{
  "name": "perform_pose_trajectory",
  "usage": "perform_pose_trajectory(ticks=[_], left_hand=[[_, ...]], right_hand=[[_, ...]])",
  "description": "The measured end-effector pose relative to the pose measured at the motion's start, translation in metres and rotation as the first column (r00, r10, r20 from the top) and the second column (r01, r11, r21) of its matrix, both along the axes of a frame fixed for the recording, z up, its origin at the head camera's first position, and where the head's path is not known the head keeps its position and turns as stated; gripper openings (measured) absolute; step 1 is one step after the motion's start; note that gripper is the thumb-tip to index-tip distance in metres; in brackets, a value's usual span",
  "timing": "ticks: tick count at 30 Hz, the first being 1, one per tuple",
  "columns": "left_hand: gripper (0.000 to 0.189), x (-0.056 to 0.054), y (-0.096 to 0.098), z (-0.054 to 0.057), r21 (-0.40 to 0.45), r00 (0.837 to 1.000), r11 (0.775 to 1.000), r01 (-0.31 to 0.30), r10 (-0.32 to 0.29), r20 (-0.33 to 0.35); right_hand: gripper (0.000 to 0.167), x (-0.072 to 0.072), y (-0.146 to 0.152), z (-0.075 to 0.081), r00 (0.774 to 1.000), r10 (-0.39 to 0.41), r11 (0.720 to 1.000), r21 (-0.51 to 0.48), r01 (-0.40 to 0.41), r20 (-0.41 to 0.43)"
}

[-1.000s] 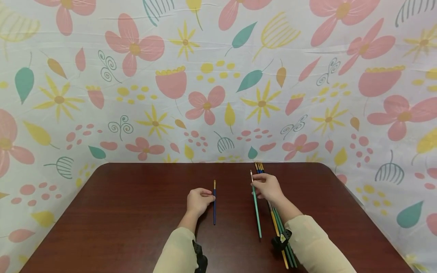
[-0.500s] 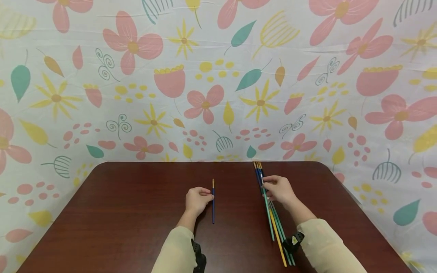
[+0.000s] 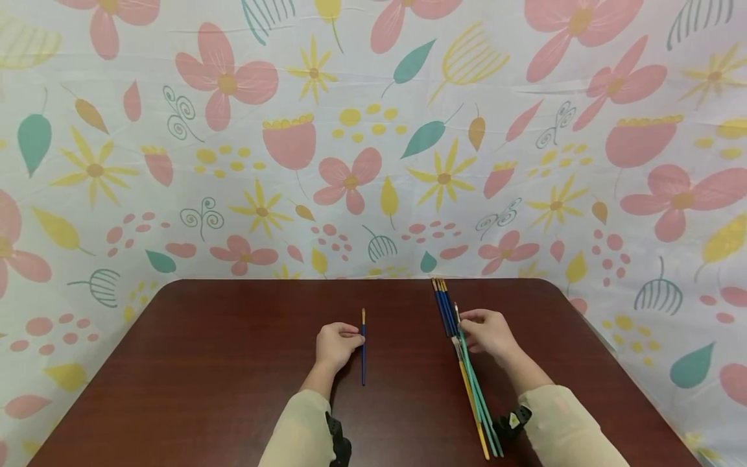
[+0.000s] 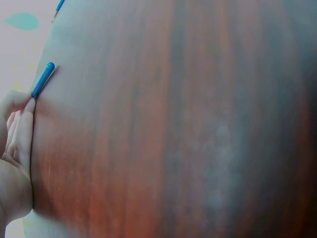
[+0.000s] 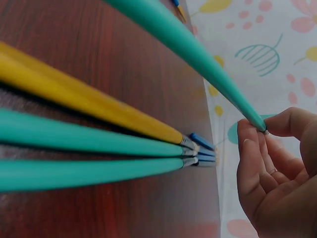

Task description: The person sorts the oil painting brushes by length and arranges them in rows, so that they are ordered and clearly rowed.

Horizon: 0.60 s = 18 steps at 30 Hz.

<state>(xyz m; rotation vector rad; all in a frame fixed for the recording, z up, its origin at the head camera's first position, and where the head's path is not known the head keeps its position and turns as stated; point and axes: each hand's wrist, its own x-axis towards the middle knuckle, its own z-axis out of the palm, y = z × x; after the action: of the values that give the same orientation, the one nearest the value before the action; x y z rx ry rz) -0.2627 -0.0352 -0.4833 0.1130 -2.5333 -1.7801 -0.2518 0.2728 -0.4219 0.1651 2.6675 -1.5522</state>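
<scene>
My left hand (image 3: 338,346) pinches a slim blue paintbrush (image 3: 364,363) between thumb and fingers, its bristles pointing to the far edge. The blue end of that brush sticks out past the fingertips in the left wrist view. On the right, my right hand (image 3: 489,334) pinches a green paintbrush (image 5: 198,59) near its ferrule, over or beside the row of brushes. Below it in the right wrist view lie a yellow paintbrush (image 5: 99,99) and two green paintbrushes (image 5: 99,141), side by side. Several blue paintbrushes (image 3: 441,311) lie beyond them.
The brown table (image 3: 204,363) has rounded far corners. A white cloth (image 3: 373,84) with flowers and leaves hangs behind it. Black wrist straps (image 3: 337,441) sit over both light sleeves (image 3: 297,428).
My right hand has carried the green paintbrush to the right, from left of the row across the blue brushes to the green ones. My left hand stays with its blue paintbrush.
</scene>
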Motion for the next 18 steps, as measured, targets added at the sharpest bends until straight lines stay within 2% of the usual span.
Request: perform_pose_trajectory(ticks=[5,18], left_hand=[[0.016,0.000,0.000,-0.001,0.004,1.000,1.000,0.003,-0.003,-0.016],[0.015,-0.001,0.000,0.000,0.013,1.000,1.000,-0.001,0.001,-0.003]], right_hand=[[0.040,0.004,0.005,-0.003,1.000,0.001,1.000,0.011,-0.001,0.008],[0.039,0.009,0.015,-0.007,0.999,0.017,1.000,0.024,-0.018,0.029]])
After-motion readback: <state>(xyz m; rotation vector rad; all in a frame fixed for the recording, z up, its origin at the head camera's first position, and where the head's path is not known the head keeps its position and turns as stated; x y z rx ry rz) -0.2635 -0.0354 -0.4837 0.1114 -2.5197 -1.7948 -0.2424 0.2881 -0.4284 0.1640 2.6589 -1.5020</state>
